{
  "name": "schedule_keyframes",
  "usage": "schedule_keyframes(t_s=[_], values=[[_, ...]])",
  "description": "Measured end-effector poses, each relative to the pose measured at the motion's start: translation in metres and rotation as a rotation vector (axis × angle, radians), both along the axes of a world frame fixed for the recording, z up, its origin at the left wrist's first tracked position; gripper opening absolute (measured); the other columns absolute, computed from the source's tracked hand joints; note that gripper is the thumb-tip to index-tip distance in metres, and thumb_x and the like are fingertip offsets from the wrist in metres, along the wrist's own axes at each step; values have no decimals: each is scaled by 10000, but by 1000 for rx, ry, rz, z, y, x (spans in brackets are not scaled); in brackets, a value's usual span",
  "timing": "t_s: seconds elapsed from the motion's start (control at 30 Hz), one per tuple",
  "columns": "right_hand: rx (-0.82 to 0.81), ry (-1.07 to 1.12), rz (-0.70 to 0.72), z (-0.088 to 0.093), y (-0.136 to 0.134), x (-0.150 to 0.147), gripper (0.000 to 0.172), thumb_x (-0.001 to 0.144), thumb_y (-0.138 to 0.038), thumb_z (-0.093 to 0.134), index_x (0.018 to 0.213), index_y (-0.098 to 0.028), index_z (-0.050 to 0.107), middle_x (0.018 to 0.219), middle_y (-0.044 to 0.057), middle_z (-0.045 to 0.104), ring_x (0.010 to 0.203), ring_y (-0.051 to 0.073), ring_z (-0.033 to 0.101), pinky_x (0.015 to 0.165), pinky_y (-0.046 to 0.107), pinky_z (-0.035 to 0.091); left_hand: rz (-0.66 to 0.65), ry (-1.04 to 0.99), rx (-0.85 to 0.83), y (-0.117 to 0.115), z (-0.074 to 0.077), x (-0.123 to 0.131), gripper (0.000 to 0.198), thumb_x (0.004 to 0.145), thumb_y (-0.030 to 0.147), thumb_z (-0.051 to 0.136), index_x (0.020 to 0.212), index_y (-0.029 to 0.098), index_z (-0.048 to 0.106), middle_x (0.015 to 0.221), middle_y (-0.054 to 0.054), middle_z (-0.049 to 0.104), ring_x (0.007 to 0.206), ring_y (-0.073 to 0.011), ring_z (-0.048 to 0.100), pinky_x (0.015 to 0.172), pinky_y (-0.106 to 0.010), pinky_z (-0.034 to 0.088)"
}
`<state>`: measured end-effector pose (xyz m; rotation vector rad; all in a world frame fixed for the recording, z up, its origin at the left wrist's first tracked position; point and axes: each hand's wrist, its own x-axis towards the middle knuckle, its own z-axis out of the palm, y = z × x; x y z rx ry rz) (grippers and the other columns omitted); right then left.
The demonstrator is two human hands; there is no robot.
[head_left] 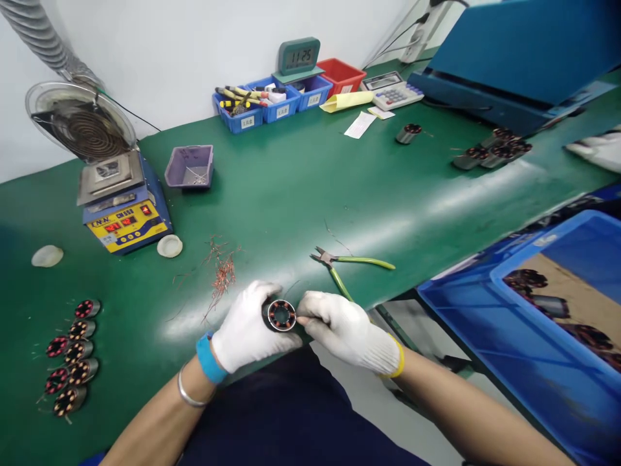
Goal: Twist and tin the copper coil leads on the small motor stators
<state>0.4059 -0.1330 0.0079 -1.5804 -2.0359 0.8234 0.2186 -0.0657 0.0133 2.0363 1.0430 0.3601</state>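
Observation:
My left hand (pixel 250 327), in a white glove, is wrapped round a motor stator (pixel 281 315) with copper windings, its open end facing up towards me. My right hand (pixel 342 330), gloved too, is pinched against the stator's right edge; what lies between the fingertips is too small to make out. A thin wire sticks up between the hands. Green-handled cutting pliers (pixel 330 259) lie with open jaws just beyond my right hand. Beyond my left hand is a loose pile of copper wire scraps (pixel 224 272).
Several stators (pixel 77 353) stand at left near a yellow-fronted solder pot (pixel 127 223). A purple tray (pixel 189 184), blue bins (pixel 242 122) and a clock (pixel 299 56) stand behind. More stators (pixel 495 150) are at right, near another person's gloved hand (pixel 599 150). A blue crate (pixel 514 323) stands below.

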Motion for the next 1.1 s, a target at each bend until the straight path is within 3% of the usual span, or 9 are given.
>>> schedule_keyframes(t_s=[0.07, 0.2, 0.3, 0.47, 0.63, 0.8, 0.9, 0.97, 1.1], values=[[83, 42, 5, 5, -2, 0, 183, 902, -211, 452, 799, -184, 601, 774, 29, 612, 657, 132, 542, 612, 248, 390, 65, -138, -327, -2, 4, -6, 771, 587, 403, 749, 1262, 164, 465, 1040, -91, 644, 848, -227, 625, 714, -345, 513], [176, -57, 89, 13, -4, 1, 200, 917, -231, 423, 819, -183, 590, 793, 47, 623, 660, 142, 545, 599, 259, 371, -24, -238, -822, -1, 7, -14, 445, 796, 443, 584, 1116, 135, 572, 880, -60, 664, 622, -151, 602, 576, -290, 495], [195, -220, 210, 21, -4, 2, 196, 912, -227, 411, 852, -183, 593, 810, 55, 618, 647, 147, 533, 554, 271, 313, -87, -285, -783, 2, 6, -16, 276, 778, 342, 621, 938, 119, 639, 814, -39, 660, 676, -149, 597, 640, -274, 491], [226, -388, 332, 38, -4, 1, 154, 856, -214, 445, 767, -185, 567, 734, 41, 575, 537, 135, 435, 494, 300, 195, -146, -239, -781, 4, 10, -15, 243, 727, 205, 606, 947, 110, 642, 826, -39, 676, 745, -163, 610, 711, -283, 502], [51, -54, 291, 41, -4, 3, 188, 882, -219, 423, 786, -181, 579, 768, 31, 589, 624, 133, 486, 563, 272, 323, -88, -266, -749, -6, 12, -20, 446, 701, 185, 611, 1143, 158, 559, 951, -74, 671, 737, -176, 642, 672, -315, 535], [-425, 298, 163, 33, 4, 6, 138, 817, -215, 490, 697, -170, 542, 679, 1, 560, 588, 113, 480, 532, 231, 353, -241, -281, -163, -24, 32, -34, 364, 661, 152, 657, 1016, 219, 613, 1349, -150, 488, 1115, -286, 581, 913, -436, 499], [-560, 441, 203, 36, 7, 8, 135, 806, -231, 509, 697, -162, 548, 640, -4, 556, 557, 107, 474, 510, 223, 362, -526, -159, 105, -29, 44, -40, 85, 746, 266, 668, 816, 230, 638, 1156, -126, 618, 1003, -286, 622, 895, -451, 504], [-500, 437, 269, 44, 5, 8, 120, 796, -216, 522, 698, -161, 564, 676, 5, 576, 584, 109, 496, 532, 225, 378, -599, -118, 65, -28, 43, -42, 130, 780, 366, 655, 788, 239, 625, 983, -103, 671, 869, -261, 648, 826, -427, 532], [-220, 302, 259, 60, 2, 6, 141, 815, -181, 490, 703, -177, 576, 734, 7, 581, 614, 107, 489, 561, 231, 369, -166, -261, -385, -21, 25, -41, 390, 813, 584, 524, 868, 207, 609, 833, -100, 664, 789, -260, 667, 743, -427, 558]])
